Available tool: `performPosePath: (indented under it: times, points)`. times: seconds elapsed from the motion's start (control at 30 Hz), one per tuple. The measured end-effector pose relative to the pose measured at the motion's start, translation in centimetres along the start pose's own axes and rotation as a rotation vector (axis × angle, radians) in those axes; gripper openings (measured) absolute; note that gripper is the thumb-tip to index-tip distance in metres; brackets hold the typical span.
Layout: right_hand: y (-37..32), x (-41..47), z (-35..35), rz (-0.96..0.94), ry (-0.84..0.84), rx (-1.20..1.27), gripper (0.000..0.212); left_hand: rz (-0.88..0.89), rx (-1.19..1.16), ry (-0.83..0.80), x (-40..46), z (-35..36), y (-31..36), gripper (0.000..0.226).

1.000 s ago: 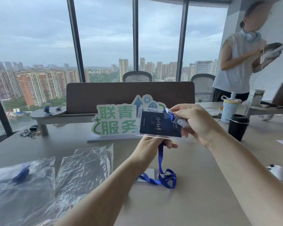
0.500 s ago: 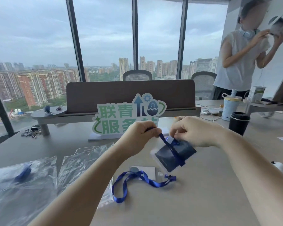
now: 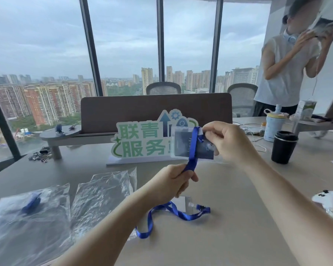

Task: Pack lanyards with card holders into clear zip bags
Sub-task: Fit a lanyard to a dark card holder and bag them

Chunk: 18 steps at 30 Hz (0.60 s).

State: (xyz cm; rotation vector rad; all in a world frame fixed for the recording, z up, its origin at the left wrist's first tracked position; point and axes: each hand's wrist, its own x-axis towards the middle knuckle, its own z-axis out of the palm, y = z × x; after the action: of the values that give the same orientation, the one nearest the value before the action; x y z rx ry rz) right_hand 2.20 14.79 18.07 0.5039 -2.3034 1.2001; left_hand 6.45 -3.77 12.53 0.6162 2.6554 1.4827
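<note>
Soft, even daylight from an overcast sky enters through the tall windows (image 3: 123,45); shadows on the table (image 3: 229,237) are faint. Wide-angle distortion bends the frame edges; fine detail looks slightly soft.

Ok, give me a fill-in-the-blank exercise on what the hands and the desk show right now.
1. The right hand holds the card holder up in front of the green ____.
2. The left hand grips a ____ lanyard strap that crosses the holder.
3. A second lanyard lies on the ____.
4. The black cup stands to the ____ of both hands.

Missing words: sign; blue; table; right
</note>
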Motion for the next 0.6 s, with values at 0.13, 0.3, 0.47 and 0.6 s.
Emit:
performPosePath:
  times: [0.13,0.3,0.47,0.6]
  points:
    - [0.5,-0.4,-0.8,-0.039,-0.221,-0.396,0.017,0.107,0.269,0.075,-0.2,-2.0,0.7,0.019]
    - [0.0,-1.2,-1.4,0.122,-0.688,-0.042,0.017,0.206,0.1,0.286,0.4,-2.6,0.6,0.003]
    - [0.6,-1.7,-1.1,0.169,-0.721,0.107,0.017,-0.006,-0.38,0.222,0.1,-1.6,0.1,0.014]
    - [0.4,-2.4,-0.2,0.164,-0.699,0.062,0.02,-0.052,-0.329,0.264,0.2,-1.0,0.0,0.015]
